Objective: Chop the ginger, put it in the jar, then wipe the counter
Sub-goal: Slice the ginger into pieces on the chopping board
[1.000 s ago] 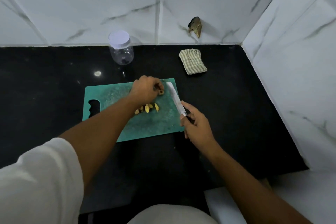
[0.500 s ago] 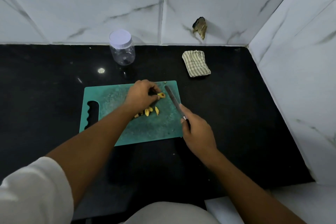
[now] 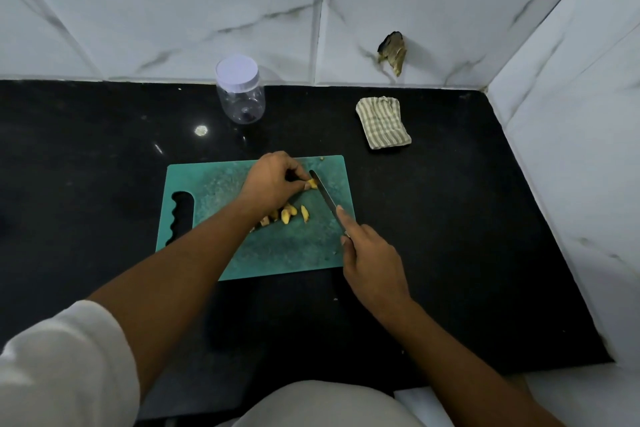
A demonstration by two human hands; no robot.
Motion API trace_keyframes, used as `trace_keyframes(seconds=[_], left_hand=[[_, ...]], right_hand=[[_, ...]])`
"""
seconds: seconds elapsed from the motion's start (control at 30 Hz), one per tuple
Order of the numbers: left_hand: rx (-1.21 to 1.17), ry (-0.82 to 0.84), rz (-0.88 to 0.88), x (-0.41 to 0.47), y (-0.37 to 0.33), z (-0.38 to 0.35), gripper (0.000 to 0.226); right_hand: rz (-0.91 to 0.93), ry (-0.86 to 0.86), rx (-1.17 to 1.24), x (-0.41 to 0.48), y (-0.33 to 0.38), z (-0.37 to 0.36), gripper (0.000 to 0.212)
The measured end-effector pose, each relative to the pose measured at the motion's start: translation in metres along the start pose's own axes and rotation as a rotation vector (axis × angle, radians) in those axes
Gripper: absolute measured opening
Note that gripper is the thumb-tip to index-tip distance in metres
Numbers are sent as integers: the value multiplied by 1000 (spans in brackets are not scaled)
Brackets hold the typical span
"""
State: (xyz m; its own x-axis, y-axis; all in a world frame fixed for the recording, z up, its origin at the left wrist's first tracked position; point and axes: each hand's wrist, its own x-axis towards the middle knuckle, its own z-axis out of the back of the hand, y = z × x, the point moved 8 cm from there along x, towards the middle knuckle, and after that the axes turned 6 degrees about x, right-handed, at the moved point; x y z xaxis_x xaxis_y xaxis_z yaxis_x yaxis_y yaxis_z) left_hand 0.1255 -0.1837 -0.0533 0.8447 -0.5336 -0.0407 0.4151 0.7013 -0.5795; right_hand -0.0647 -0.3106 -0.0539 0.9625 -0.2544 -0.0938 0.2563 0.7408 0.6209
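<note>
On green board (image 3: 277,253): left hand (image 3: 273,184) pinches ginger (image 3: 312,183); right hand (image 3: 372,262) grips knife (image 3: 325,196), blade touching it

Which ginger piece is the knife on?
The ginger piece pinched by the left hand, against the knife blade; the cut pieces lie loose, unheld, nearer the person.

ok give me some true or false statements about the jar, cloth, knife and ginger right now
1. The jar has its lid on. True.
2. The right hand holds the knife. True.
3. The striped cloth lies on the cutting board. False: it lies on the counter, beyond the board's far right corner.
4. The left hand rests flat on the counter. False: it pinches a ginger piece on the board.
5. Some cut pieces lie on the board. True.
</note>
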Motion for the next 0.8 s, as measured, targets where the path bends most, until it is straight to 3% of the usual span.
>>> trace_keyframes(seconds=[0.27,0.53,0.8], left_hand=[[-35,10,10,-1,-2,1,19],[-36,2,29,3,5,-2,10],[-16,16,24,3,4,-2,32]], right_hand=[[1,21,-43,1,-2,-1,60],[-13,32,-72,1,-2,-3,61],[-37,29,-110,-2,0,-6,64]])
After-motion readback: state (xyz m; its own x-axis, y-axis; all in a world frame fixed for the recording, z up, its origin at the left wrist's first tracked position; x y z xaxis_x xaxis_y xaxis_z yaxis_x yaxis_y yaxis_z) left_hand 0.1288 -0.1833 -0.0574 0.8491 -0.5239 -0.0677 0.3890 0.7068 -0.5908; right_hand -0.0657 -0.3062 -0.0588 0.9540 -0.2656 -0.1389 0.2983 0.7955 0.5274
